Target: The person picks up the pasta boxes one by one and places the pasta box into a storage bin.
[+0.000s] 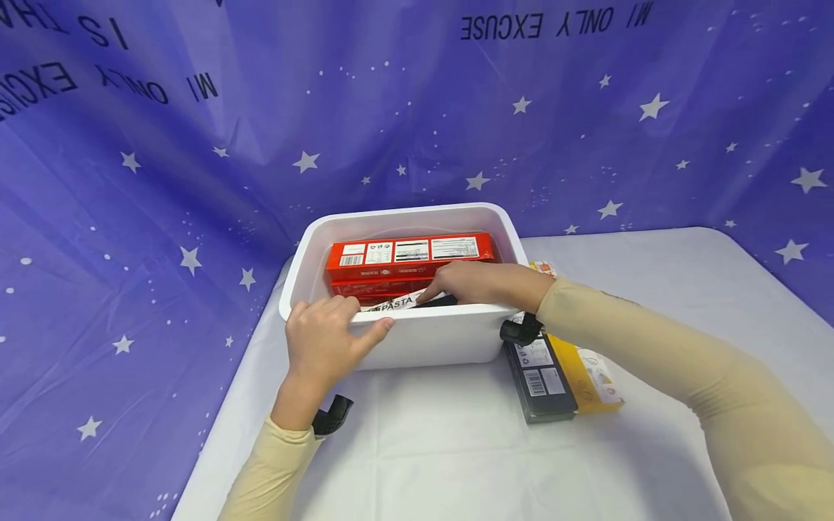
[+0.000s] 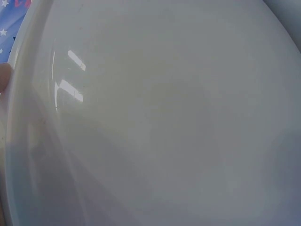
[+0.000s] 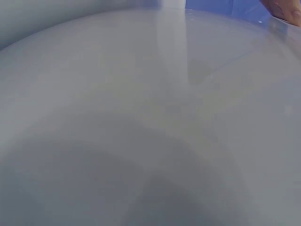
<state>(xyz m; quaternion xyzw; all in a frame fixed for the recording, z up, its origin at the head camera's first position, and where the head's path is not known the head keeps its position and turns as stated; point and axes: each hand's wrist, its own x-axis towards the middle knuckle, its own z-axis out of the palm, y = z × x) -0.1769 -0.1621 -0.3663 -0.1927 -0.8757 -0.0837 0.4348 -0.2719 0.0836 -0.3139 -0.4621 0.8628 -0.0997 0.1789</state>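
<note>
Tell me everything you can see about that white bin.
The white bin is an open-topped, rounded-corner rectangular tub with smooth, glossy, plastic-looking walls. It stands upright on the white-covered table, a long side facing the person. Inside are red boxes and a package printed PASTA. The left hand grips the front rim, fingers over its edge; the right hand reaches in near the front right corner. A dark box lies by that corner; whether they touch is unclear.

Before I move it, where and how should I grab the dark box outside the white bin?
Probably pinch the near end of the dark box, from your side: that juts past the white bin, while the yellow box crowds its right side and the black wrist mount overlaps its far part.
</note>
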